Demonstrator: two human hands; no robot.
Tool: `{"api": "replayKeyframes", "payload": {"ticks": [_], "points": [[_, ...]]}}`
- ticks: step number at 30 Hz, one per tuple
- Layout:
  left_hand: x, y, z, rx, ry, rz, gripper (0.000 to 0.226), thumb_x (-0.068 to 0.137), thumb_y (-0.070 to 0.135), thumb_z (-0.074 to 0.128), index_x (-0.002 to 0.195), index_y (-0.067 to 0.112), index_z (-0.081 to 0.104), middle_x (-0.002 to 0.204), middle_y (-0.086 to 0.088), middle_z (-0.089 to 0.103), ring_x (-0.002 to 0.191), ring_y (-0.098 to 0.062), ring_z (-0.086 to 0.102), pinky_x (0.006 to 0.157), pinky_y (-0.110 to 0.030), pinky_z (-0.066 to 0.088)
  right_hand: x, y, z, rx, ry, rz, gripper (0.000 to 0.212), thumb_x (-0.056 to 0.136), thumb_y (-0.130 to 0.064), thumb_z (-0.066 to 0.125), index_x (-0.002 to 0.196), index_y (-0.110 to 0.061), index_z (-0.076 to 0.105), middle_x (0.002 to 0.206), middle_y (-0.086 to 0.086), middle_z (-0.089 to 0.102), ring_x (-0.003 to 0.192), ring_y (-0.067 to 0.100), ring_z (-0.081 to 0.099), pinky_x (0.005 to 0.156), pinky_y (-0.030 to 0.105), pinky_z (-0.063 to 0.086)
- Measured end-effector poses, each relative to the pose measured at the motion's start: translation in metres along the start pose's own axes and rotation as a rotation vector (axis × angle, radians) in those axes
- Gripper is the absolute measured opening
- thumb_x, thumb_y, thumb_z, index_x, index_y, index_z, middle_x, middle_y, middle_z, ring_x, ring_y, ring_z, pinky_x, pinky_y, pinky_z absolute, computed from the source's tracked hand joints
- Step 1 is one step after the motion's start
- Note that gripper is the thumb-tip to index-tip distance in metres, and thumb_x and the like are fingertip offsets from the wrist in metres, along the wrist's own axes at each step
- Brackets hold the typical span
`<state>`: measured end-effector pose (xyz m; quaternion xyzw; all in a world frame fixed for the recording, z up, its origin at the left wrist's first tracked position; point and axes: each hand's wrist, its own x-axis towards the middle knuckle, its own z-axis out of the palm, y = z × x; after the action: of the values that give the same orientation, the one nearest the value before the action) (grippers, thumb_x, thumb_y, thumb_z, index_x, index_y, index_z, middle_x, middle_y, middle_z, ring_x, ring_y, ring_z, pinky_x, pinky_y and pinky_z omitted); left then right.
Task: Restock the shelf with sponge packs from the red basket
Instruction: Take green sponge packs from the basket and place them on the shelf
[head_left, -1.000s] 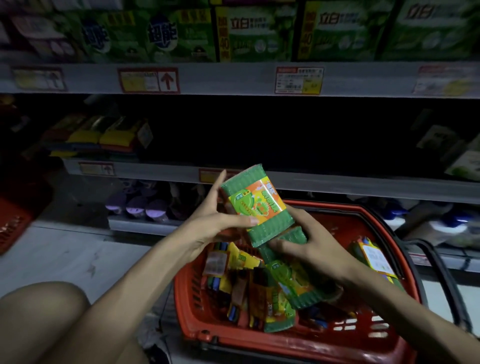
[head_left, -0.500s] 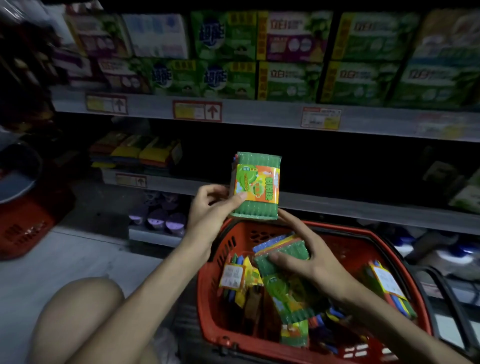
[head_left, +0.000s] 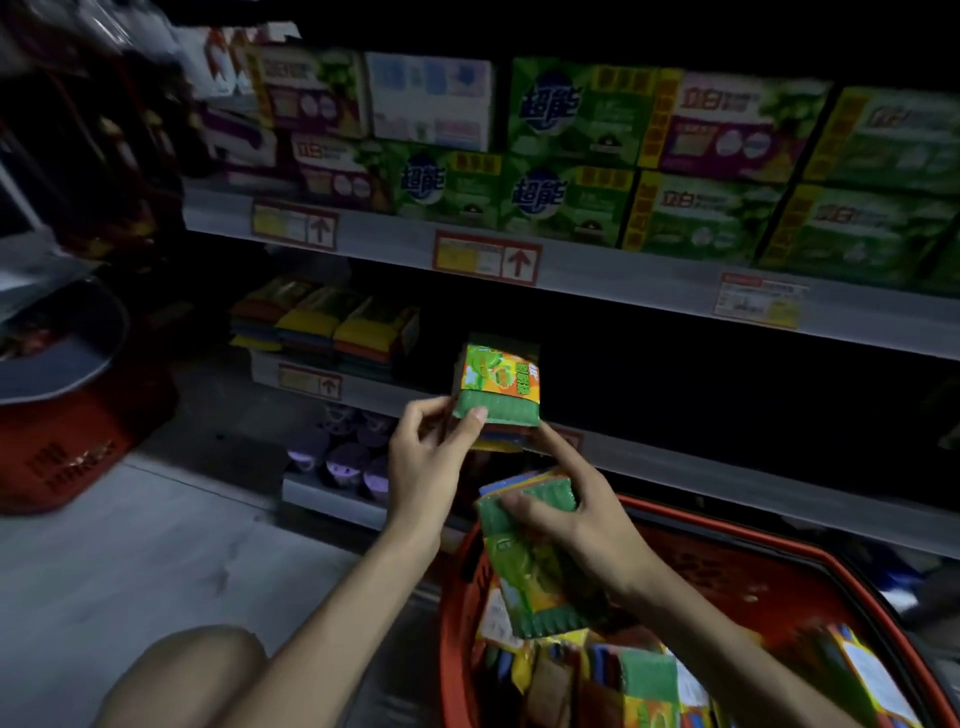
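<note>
My left hand (head_left: 434, 460) grips a green sponge pack (head_left: 497, 384) with an orange label, held upright in front of the dark middle shelf (head_left: 727, 470). My right hand (head_left: 576, 512) grips a second green sponge pack (head_left: 540, 577) just above the left end of the red basket (head_left: 810, 556). One of its fingers reaches up to the underside of the first pack. More sponge packs (head_left: 644, 680) lie loose inside the basket at the bottom right.
Stacked sponge packs (head_left: 327, 325) sit at the left of the middle shelf. Green detergent boxes (head_left: 571, 150) fill the shelf above. Purple-lidded items (head_left: 337, 457) stand on the bottom shelf. Another red basket (head_left: 67, 447) stands on the floor at left. My knee (head_left: 182, 675) is at the bottom.
Both hands rose toward the middle shelf. The left hand's pack moved up and closer to the shelf; the right hand lifted its pack out of the basket. The view shifted right and up.
</note>
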<state>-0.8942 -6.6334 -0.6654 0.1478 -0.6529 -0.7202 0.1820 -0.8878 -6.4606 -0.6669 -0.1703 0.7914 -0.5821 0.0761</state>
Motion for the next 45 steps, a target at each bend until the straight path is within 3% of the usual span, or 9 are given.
{"api": "replayKeyframes", "payload": {"ticks": [3,6,14,18,24,31,36,42,45], "points": [[0.025,-0.005,-0.009,0.055,0.012,0.011,0.032,0.089,0.033,0.079,0.120,0.030,0.071,0.122,0.001,0.070,0.102,-0.001,0.069,0.081,-0.016,0.054,0.018,0.002,0.018,0.096,-0.016,0.029,0.073,0.089,-0.014,0.076,0.140,-0.046,0.035,0.115,-0.050,0.056,0.104,-0.031,0.052,0.080,0.001,0.045],[0.047,-0.005,-0.015,0.107,0.020,0.026,0.037,0.089,0.037,0.078,0.125,0.037,0.071,0.128,0.006,0.066,0.114,-0.006,0.065,0.097,-0.029,0.055,0.036,0.003,0.035,0.145,-0.002,0.034,0.077,0.089,-0.013,0.076,0.146,-0.043,0.033,0.130,-0.040,0.048,0.101,-0.033,0.052,0.076,0.001,0.046],[0.081,-0.010,-0.026,-0.058,0.136,-0.094,0.029,0.085,0.026,0.083,0.111,0.026,0.072,0.112,0.007,0.071,0.100,0.002,0.065,0.079,-0.018,0.049,0.086,0.005,0.059,0.114,0.051,0.057,0.089,0.079,-0.039,0.081,0.155,-0.042,0.035,0.149,-0.027,0.043,0.130,-0.011,0.050,0.105,0.026,0.051],[0.097,-0.013,-0.033,-0.058,0.136,-0.094,0.021,0.087,0.028,0.082,0.104,0.034,0.070,0.113,0.007,0.071,0.108,-0.003,0.065,0.090,-0.025,0.053,0.099,0.007,0.068,0.097,0.060,0.096,0.100,0.075,-0.049,0.082,0.159,-0.037,0.030,0.158,-0.017,0.036,0.139,0.010,0.048,0.109,0.039,0.049],[0.111,-0.015,-0.038,-0.068,0.098,-0.141,0.016,0.096,0.020,0.070,0.107,0.031,0.065,0.130,-0.006,0.068,0.120,-0.019,0.064,0.107,-0.043,0.052,0.116,0.009,0.083,0.105,0.106,0.113,0.076,0.079,-0.044,0.085,0.140,-0.045,0.041,0.142,-0.016,0.052,0.125,0.017,0.061,0.104,0.046,0.053],[0.119,-0.023,-0.037,0.000,0.094,-0.108,0.044,0.101,0.017,0.062,0.144,0.011,0.056,0.134,-0.005,0.065,0.103,0.000,0.056,0.085,-0.019,0.042,0.125,0.006,0.081,0.138,0.097,0.122,0.070,0.088,-0.029,0.079,0.148,-0.033,0.042,0.140,-0.011,0.055,0.085,-0.006,0.071,0.069,0.016,0.057],[0.119,-0.026,-0.032,0.109,0.145,-0.130,0.021,0.100,0.016,0.060,0.117,0.020,0.070,0.070,0.020,0.054,0.058,0.008,0.048,0.063,-0.022,0.041,0.128,0.000,0.073,0.166,0.068,0.153,0.055,0.088,-0.021,0.079,0.127,-0.039,0.043,0.096,-0.022,0.066,0.069,-0.001,0.073,0.057,0.013,0.052],[0.115,-0.019,-0.026,0.226,0.183,-0.135,0.046,0.099,0.024,0.058,0.145,0.020,0.054,0.123,-0.007,0.070,0.107,-0.024,0.067,0.079,-0.030,0.048,0.132,-0.005,0.070,0.171,0.028,0.199,0.052,0.087,-0.018,0.079,0.118,-0.045,0.047,0.080,-0.011,0.074,0.067,0.008,0.074,0.056,0.017,0.053],[0.115,-0.019,-0.026,0.227,0.196,-0.124,0.048,0.099,0.023,0.057,0.147,0.021,0.051,0.126,-0.006,0.066,0.104,-0.021,0.066,0.068,-0.021,0.045,0.134,-0.003,0.070,0.170,0.036,0.191,0.056,0.087,-0.021,0.080,0.126,-0.041,0.045,0.089,-0.009,0.074,0.073,0.009,0.076,0.058,0.017,0.055]]}}
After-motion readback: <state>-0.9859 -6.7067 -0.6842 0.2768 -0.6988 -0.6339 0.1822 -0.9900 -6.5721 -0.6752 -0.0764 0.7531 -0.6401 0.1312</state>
